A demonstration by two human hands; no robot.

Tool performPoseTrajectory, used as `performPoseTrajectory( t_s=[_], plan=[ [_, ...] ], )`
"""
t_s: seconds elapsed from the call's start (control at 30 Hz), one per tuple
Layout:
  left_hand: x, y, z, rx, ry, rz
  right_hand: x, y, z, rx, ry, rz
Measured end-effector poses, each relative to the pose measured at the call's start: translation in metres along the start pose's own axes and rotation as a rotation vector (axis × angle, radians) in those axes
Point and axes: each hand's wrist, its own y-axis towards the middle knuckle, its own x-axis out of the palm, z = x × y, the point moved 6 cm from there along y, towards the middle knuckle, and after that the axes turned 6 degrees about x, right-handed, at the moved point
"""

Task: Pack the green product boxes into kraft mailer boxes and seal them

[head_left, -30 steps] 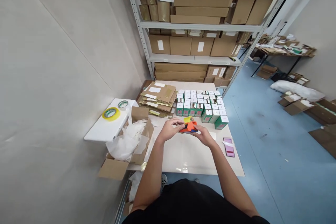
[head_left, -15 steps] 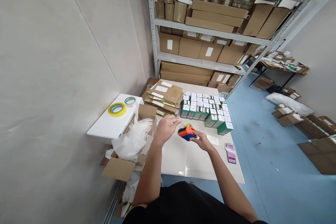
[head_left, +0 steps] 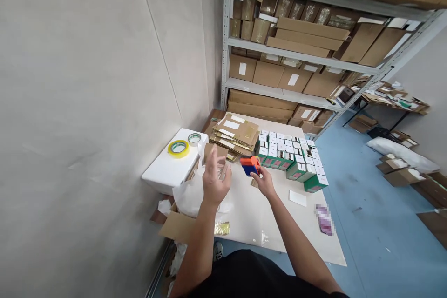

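Note:
In my right hand [head_left: 264,181] is an orange and blue tape dispenser [head_left: 248,166], lifted above the table close to the green and white boxes. My left hand [head_left: 214,181] is raised to the left of it, fingers stretched and apart, holding nothing. White wrapping in an open carton [head_left: 178,226] lies beside and partly behind the left hand. A shiny gold strip [head_left: 222,228] shows by the left forearm at the table's front edge; I cannot tell what it is stuck to.
Flattened cardboard [head_left: 240,130] is stacked at the back of the table [head_left: 251,214]. Several green and white boxes [head_left: 279,153] stand in rows. Tape rolls [head_left: 178,148] rest on a white surface at left. A white card [head_left: 297,198] and a phone [head_left: 325,223] lie at right. Shelving [head_left: 300,60] rises behind.
My left hand has moved away from the dispenser, and its fingers have spread. The dispenser has turned in my right hand. The gold strip has come into sight, and the whole view has shifted.

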Motion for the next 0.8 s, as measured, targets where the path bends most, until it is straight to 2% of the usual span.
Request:
performPoseTrajectory(
  t_s=[0.1, 0.17, 0.27, 0.37, 0.5, 0.63, 0.73, 0.8],
  plan=[
    [-0.035, -0.007, -0.031, -0.211, 0.001, 0.153, 0.035, 0.005, -0.019, -0.054, 0.008, -0.061],
    [-0.061, -0.014, -0.049, -0.304, 0.033, 0.266, 0.062, 0.007, -0.032, -0.091, 0.007, -0.107],
    [-0.101, -0.027, -0.071, -0.372, 0.103, 0.397, 0.108, 0.009, -0.049, -0.137, -0.036, -0.176],
    [-0.138, -0.041, -0.088, -0.430, 0.167, 0.475, 0.161, 0.011, -0.062, -0.186, -0.152, -0.253],
    [-0.178, -0.059, -0.103, -0.508, 0.191, 0.479, 0.235, 0.015, -0.079, -0.275, -0.352, -0.339],
    [-0.208, -0.072, -0.105, -0.573, 0.247, 0.461, 0.309, 0.023, -0.095, -0.331, -0.563, -0.402],
    [-0.223, -0.078, -0.099, -0.600, 0.284, 0.442, 0.353, 0.027, -0.095, -0.297, -0.691, -0.461],
    [-0.228, -0.076, -0.093, -0.591, 0.292, 0.419, 0.373, 0.025, -0.090, -0.280, -0.743, -0.510]
  ],
)
